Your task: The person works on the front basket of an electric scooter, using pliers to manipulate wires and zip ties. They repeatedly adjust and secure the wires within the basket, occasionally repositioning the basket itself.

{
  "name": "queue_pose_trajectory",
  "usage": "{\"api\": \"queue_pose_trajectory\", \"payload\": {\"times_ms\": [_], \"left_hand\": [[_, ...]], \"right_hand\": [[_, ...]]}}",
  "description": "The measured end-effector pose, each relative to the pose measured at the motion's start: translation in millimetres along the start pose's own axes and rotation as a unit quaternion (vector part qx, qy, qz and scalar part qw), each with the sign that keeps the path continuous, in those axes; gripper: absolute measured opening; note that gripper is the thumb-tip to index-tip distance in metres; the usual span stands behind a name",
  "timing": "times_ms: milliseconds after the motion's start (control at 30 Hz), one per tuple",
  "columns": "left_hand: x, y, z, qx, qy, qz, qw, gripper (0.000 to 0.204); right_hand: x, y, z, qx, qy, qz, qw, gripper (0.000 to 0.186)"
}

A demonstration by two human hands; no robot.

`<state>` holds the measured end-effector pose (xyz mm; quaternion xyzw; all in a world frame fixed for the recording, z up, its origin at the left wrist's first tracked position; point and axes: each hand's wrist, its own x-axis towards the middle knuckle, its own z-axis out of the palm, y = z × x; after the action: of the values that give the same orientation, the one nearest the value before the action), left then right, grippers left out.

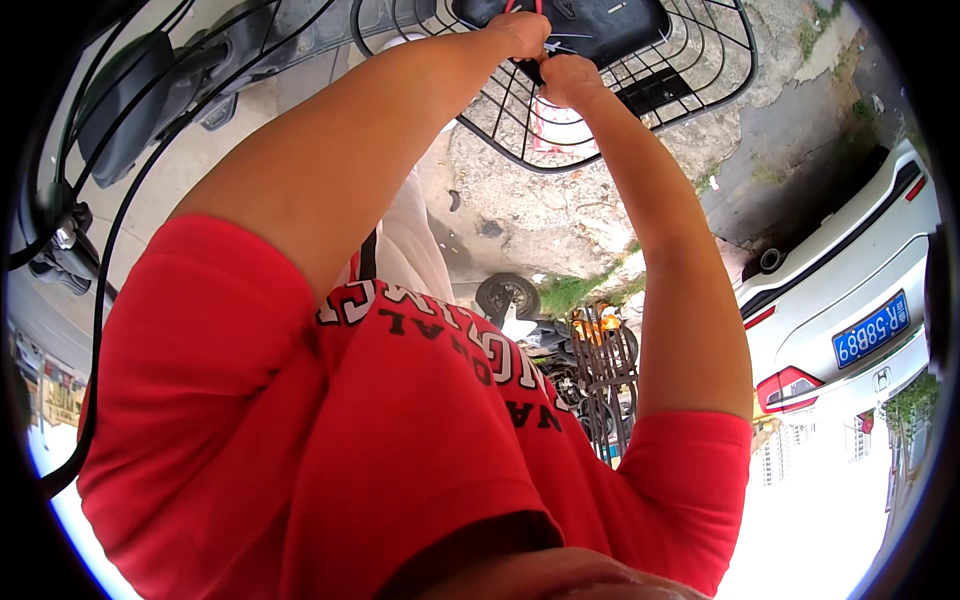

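At the top of the head view, my left hand (520, 36) is closed beside thin red parts, perhaps handles; what it grips is not clear. Just below and right, my right hand (568, 80) is closed on something hidden by its fingers. Between them are thin white strips (572, 37) and a small metal piece (550, 47). Both hands are at a black wire basket (730, 75) with a dark plastic plate (620, 30) in it. A black rectangular piece (650, 92) is on the basket's wires.
Black cables (125, 220) and dark scooter parts (130, 120) are at the left. A white car (850, 270) stands at the right. Below the basket is cracked concrete (600, 220) with weeds, and parked vehicles (600, 370) show beyond my body.
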<state>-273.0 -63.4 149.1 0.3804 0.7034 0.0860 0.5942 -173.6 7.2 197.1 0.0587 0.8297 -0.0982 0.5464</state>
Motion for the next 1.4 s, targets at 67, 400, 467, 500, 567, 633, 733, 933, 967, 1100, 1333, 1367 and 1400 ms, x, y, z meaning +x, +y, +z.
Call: {"api": "queue_pose_trajectory", "payload": {"times_ms": [67,400,467,500,567,633,733,933,967,1100,1333,1367,1400], "left_hand": [[-2,1,2,-0.008,0.001,0.005,1.000,0.026],[5,5,7,0.015,0.015,0.013,1.000,0.021],[9,7,6,0.026,0.003,0.007,1.000,0.021],[8,7,5,0.017,0.004,0.010,1.000,0.018],[8,6,4,-0.001,0.008,0.015,1.000,0.013],[8,5,4,-0.003,0.006,0.011,1.000,0.012],[5,6,2,-0.008,0.002,0.006,1.000,0.012],[10,6,4,0.000,0.016,0.025,1.000,0.014],[11,7,5,0.003,0.023,0.035,0.999,0.015],[18,5,5,-0.014,0.017,0.020,1.000,0.020],[20,6,4,0.007,0.006,0.017,1.000,0.020],[20,6,4,0.005,0.008,0.018,1.000,0.020],[20,6,5,0.011,0.001,0.016,1.000,0.020]], "right_hand": [[-5,0,-1,0.009,0.005,0.005,1.000,0.028],[-10,8,-2,0.079,0.041,0.008,0.996,0.029],[-13,10,-10,0.081,0.018,0.006,0.997,0.030],[-13,11,-9,0.083,0.029,0.004,0.996,0.031],[-12,13,-8,0.086,0.050,-0.001,0.995,0.033],[-15,13,-14,0.086,0.041,0.004,0.995,0.035],[-15,9,-15,0.097,0.035,0.008,0.995,0.036],[-4,18,-1,0.122,0.035,0.016,0.992,0.032],[-3,22,2,0.117,0.034,0.014,0.992,0.032],[3,27,-6,0.124,0.014,0.028,0.992,0.032],[-7,22,-7,0.133,0.059,0.021,0.989,0.033],[-6,23,-6,0.129,0.057,0.018,0.990,0.032],[-4,23,-3,0.126,0.055,0.015,0.990,0.031]]}}
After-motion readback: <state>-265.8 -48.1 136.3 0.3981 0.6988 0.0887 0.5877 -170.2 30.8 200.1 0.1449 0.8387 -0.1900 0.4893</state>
